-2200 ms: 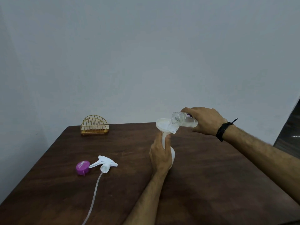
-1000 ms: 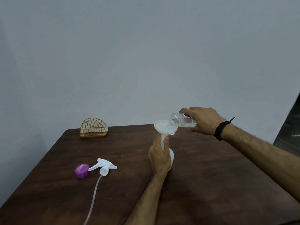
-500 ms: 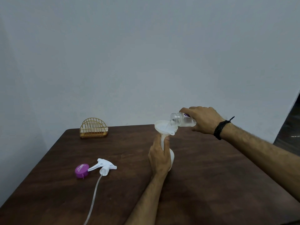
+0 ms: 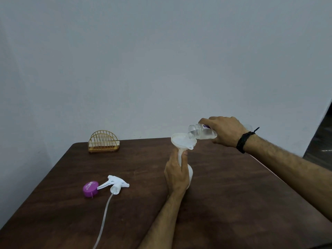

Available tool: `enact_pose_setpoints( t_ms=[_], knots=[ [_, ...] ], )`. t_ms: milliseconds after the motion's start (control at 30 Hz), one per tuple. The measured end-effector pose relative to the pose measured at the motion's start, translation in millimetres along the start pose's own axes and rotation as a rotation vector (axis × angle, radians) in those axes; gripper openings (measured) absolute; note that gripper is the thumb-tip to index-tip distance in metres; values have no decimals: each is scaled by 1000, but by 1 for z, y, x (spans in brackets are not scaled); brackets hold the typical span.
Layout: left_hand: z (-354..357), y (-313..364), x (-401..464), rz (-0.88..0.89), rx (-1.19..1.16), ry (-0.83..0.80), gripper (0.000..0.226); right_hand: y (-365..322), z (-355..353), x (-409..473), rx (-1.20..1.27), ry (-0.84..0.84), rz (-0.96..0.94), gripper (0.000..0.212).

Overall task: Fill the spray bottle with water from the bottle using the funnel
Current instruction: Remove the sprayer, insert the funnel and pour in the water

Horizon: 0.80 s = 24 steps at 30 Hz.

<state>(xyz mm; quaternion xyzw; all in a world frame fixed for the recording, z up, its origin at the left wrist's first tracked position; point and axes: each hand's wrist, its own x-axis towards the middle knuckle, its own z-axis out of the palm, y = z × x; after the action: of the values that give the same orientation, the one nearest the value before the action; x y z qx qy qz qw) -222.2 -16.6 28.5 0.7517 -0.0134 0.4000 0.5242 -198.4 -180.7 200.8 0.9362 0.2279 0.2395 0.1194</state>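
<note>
A white spray bottle (image 4: 190,174) stands upright near the middle of the dark wooden table (image 4: 224,186). My left hand (image 4: 177,174) is wrapped around its neck and body. A white funnel (image 4: 181,141) sits in the bottle's mouth. My right hand (image 4: 225,131) holds a clear water bottle (image 4: 199,132) tipped almost flat, its open mouth over the funnel's right rim. The white trigger spray head (image 4: 115,184) with its long dip tube lies on the table to the left. Beside it lies a purple cap (image 4: 90,189).
A gold wire holder (image 4: 103,141) stands at the table's back left corner against the plain wall. The table's right edge runs diagonally under my right forearm, with dark floor beyond it.
Both hands keep their hold and the water bottle stays tipped over the funnel. Only the view has shifted slightly.
</note>
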Motion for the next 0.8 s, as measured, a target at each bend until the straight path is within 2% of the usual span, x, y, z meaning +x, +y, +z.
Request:
enact_pose_setpoints(
  t_ms=[600, 800],
  knots=[
    [1, -2, 1, 29, -3, 25, 31, 2, 3, 1, -2, 21, -18, 52],
    [3, -4, 0, 23, -19, 30, 40, 3, 1, 1, 1, 34, -17, 50]
  ],
)
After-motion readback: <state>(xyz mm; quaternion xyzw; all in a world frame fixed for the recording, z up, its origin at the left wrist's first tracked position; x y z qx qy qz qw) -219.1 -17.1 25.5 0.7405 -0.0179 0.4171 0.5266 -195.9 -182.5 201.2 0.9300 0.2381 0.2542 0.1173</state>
